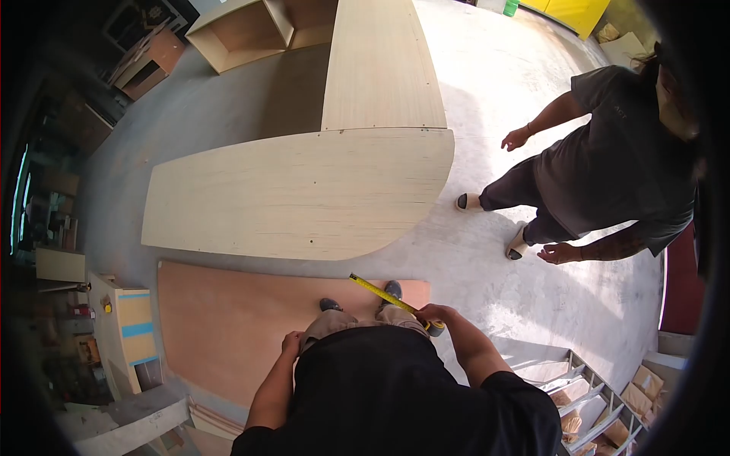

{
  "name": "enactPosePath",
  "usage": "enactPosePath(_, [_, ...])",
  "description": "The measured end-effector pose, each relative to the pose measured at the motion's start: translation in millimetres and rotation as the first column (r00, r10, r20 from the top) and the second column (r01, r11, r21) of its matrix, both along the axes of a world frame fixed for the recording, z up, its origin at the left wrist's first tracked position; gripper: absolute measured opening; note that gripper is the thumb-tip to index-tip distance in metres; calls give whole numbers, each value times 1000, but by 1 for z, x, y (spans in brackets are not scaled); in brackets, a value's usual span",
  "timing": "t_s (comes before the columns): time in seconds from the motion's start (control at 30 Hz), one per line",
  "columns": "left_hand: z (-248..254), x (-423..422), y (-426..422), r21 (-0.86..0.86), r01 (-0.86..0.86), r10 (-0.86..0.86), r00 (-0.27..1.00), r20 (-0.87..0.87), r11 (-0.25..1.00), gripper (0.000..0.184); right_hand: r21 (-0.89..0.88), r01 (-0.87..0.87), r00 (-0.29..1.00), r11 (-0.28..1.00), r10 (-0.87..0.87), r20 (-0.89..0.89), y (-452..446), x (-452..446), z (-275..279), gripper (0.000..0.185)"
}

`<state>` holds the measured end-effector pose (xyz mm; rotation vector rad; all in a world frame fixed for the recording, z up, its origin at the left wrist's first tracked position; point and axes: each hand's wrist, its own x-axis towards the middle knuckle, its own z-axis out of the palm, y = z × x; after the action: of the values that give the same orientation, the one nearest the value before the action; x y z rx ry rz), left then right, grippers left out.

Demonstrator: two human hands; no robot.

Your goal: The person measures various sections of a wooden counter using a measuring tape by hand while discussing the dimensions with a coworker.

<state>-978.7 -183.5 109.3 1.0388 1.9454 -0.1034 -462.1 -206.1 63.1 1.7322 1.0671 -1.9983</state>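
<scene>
In my right hand [433,313], beside my right thigh, is a tape measure [436,328] with a dark case. Its yellow blade [380,292] is pulled out and slants up to the left, crossing above my right foot. My left hand [291,343] hangs by my left hip, close to the beige trousers; its fingers are too small and hidden to read. Ahead of my feet lies a pale L-shaped wooden panel structure [296,197] with a rounded corner and small dark spots.
I stand on a reddish-brown sheet [220,327]. A person [608,152] in dark clothes stands at the right. A metal ladder [589,395] is at lower right, a wooden cabinet [122,334] at left, an open box unit [243,34] at the back.
</scene>
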Motion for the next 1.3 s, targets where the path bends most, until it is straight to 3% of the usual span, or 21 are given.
enactPosePath(0.47, [-1,-5,-1,9,5,-5,1000,8,1000,25,41,-93,996,995,94,-12,10,1,-1,44])
enactPosePath(0.67, [6,1,7,60,70,-70,998,4,996,24,7,-2,1000,1000,2,-8,8,0,1,43])
enactPosePath(0.77, [29,23,29,169,158,-114,963,-243,973,25,80,-13,997,997,19,-72,14,2,4,43])
enactPosePath(0.83, [48,41,59,299,-87,82,996,31,950,31,153,5,990,988,17,-137,31,3,38,44])
enactPosePath(0.9, [59,61,91,388,-160,29,946,323,908,37,204,-73,988,976,98,-116,50,1,66,46])
enactPosePath(0.97, [110,105,131,253,-250,94,859,503,934,40,233,-28,983,972,69,-171,69,-7,73,47])
enactPosePath(1.13, [89,143,203,367,-214,-48,806,590,905,33,236,2,985,972,39,-169,113,-40,111,43])
enactPosePath(1.2, [69,145,232,337,-338,36,750,660,879,26,249,68,981,966,-21,-190,115,-54,104,41])
enactPosePath(1.3, [57,143,274,429,-161,-147,786,601,889,24,254,223,957,941,-162,-241,108,-86,116,41])
